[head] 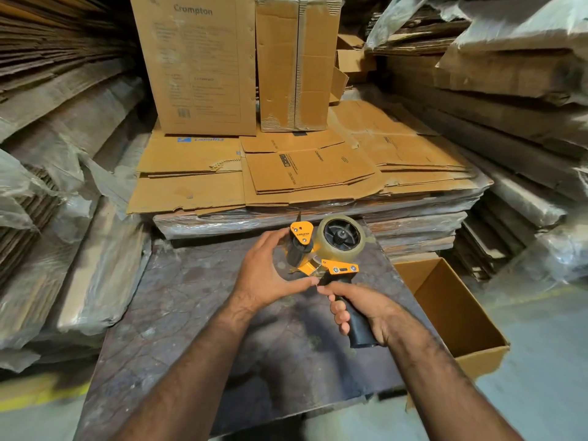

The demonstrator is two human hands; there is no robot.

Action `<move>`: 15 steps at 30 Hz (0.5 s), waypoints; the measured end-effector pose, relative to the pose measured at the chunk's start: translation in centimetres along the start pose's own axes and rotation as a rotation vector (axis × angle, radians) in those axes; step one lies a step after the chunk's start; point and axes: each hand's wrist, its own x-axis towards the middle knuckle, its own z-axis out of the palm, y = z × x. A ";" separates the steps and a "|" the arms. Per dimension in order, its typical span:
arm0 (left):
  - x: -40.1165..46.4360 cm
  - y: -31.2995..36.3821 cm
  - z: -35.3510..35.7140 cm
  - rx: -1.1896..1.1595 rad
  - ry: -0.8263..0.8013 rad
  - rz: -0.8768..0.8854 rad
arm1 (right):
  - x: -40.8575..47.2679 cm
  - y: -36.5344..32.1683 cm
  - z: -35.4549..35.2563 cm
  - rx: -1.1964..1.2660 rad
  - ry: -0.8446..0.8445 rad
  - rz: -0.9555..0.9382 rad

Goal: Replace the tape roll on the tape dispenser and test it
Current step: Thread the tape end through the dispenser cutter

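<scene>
An orange and black tape dispenser (334,268) is held above a dark worn table (191,313). A clear tape roll (342,237) sits on its black hub. My right hand (366,313) is wrapped around the black pistol handle. My left hand (267,272) cups the front roller end, with thumb and forefinger pinching the loose tape end near the orange frame just above the handle.
An open empty cardboard box (451,313) stands to the right of the table. Flattened cartons (302,173) lie stacked behind, with upright boxes (203,65) on them. Plastic-wrapped cardboard bundles (79,249) crowd the left and right sides.
</scene>
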 end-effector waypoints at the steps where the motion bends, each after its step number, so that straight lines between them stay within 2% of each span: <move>1: 0.1 -0.1 -0.2 -0.009 -0.003 0.001 | 0.0 0.0 0.0 -0.005 -0.001 -0.002; 8: 1.3 -0.4 -1.0 -0.209 0.009 -0.113 | -0.3 0.4 -0.9 -0.050 -0.015 0.010; 12: 1.6 -0.7 -1.4 -0.245 -0.136 -0.150 | -0.5 1.0 -1.5 -0.088 -0.022 -0.005; 15: 1.6 -0.2 -1.8 -0.501 -0.267 -0.226 | -0.6 1.2 -1.9 -0.057 -0.025 -0.013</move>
